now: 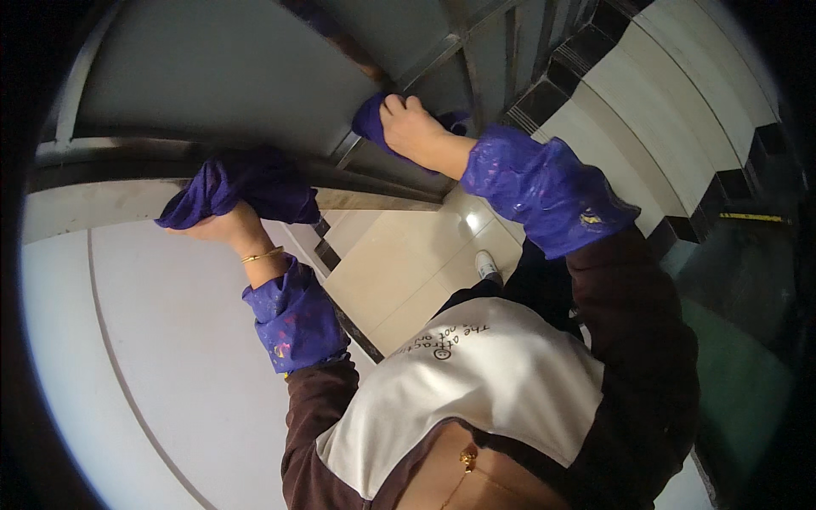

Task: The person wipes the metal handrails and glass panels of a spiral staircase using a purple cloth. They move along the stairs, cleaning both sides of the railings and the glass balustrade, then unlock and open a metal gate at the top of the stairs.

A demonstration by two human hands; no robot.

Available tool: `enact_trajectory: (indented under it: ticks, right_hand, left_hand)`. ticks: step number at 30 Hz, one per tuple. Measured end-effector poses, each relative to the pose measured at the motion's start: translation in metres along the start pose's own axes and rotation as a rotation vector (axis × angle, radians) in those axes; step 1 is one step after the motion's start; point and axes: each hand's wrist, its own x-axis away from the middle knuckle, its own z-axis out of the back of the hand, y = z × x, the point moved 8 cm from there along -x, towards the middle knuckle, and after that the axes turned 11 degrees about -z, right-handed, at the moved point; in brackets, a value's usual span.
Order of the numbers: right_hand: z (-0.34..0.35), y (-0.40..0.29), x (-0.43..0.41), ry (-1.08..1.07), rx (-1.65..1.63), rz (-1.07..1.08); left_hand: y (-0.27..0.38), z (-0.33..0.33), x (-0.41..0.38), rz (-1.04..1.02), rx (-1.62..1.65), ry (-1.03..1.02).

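Observation:
My left hand (pixel 224 228) grips a bunched purple cloth (pixel 255 182), held against the dark lower rail (pixel 121 167) of a metal-framed panel. Part of that cloth hangs loose past my wrist. Farther right, my right hand (pixel 413 131) presses another purple cloth (pixel 370 121) to the panel near a crossing of its metal bars (pixel 454 39). Whether the two cloths are joined cannot be seen. The panel's grey surface (pixel 223 70) stretches above both hands. Paint-flecked purple sleeve covers (pixel 529 185) are on both my forearms.
Stairs with pale beige treads (pixel 644 115) and dark edges run along the right. A white wall (pixel 178 331) stands at the left. Below lies a glossy beige tiled floor (pixel 382 261), where one of my white shoes (pixel 486 262) shows. A pale ledge (pixel 95 205) borders the panel.

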Motion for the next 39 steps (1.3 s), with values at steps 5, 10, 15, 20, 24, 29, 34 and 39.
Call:
enact_trajectory:
  ticks: [5,10,15,20,24,29,34,39]
  right_hand:
    - [-0.003,-0.001,-0.019,0.070,0.050,-0.044]
    - [-0.015,-0.002,-0.026,-0.043,0.014,-0.064]
    - [-0.027,0.082,0.049,-0.264,-0.672,-0.593]
    - [-0.070,0.115,0.075,0.002,-1.389,-1.068]
    - [-0.067,0.107,0.032,-0.034,-1.119,-1.057]
    - [-0.056,0.127,0.021,-0.155,-0.405,-0.670]
    - [-0.049,0.165,0.010,-0.048,-0.230,-0.431]
    - [-0.042,0.166,-0.010,-0.172,-0.254,-0.525]
  left_hand:
    - [-0.007,0.004,0.003,-0.037,-0.049,-0.008]
    - [0.002,0.002,-0.001,-0.113,-0.155,-0.054]
    - [0.008,0.002,-0.001,-0.102,0.080,0.082]
    - [-0.008,0.005,0.006,-0.072,-0.004,0.006]
    - [-0.009,0.004,0.010,-0.012,0.016,0.032]
    - [-0.021,0.010,0.012,0.082,0.124,0.046]
    - [-0.010,0.011,0.006,-0.030,-0.049,0.026]
    - [-0.013,0.007,0.001,-0.067,-0.128,-0.042]
